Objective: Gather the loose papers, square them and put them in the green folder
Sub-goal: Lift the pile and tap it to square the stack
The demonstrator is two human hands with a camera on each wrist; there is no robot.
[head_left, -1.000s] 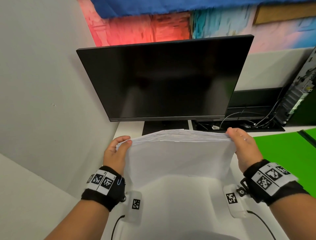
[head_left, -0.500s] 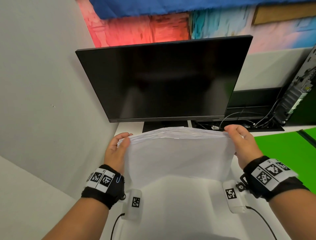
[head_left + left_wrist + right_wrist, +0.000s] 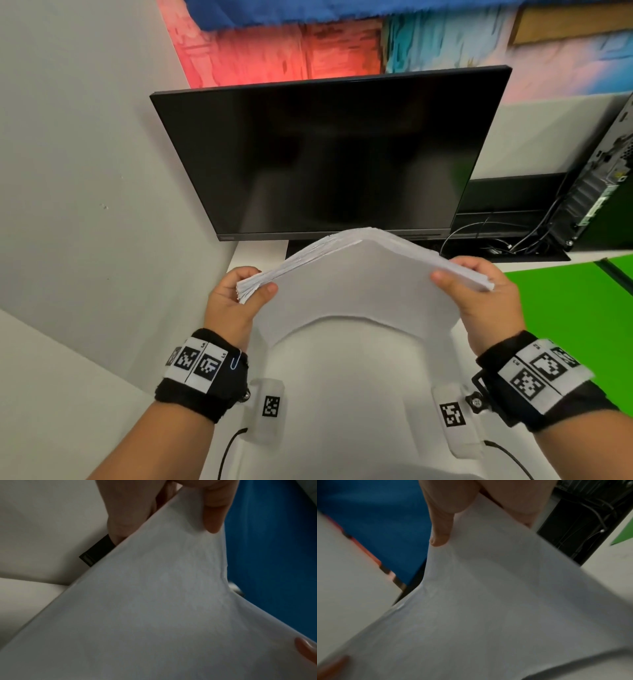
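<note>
I saw the thick stack of white paper sheets [image 3: 359, 284] held at mid-frame, bowed upward in front of the black monitor [image 3: 329, 154]. My left hand [image 3: 233, 305] pinched its left edge — thumb on top, fingers behind; my right hand [image 3: 479, 301] pinched the right edge likewise. The flat green folder [image 3: 575, 308] lay at right.

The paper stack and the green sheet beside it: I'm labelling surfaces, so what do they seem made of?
Paper stack: plain white office paper, matte; it arches between the left hand and right hand, its edges fanned. Green sheet: flat, even, matte; probably card or plastic, cannot tell which.
</note>
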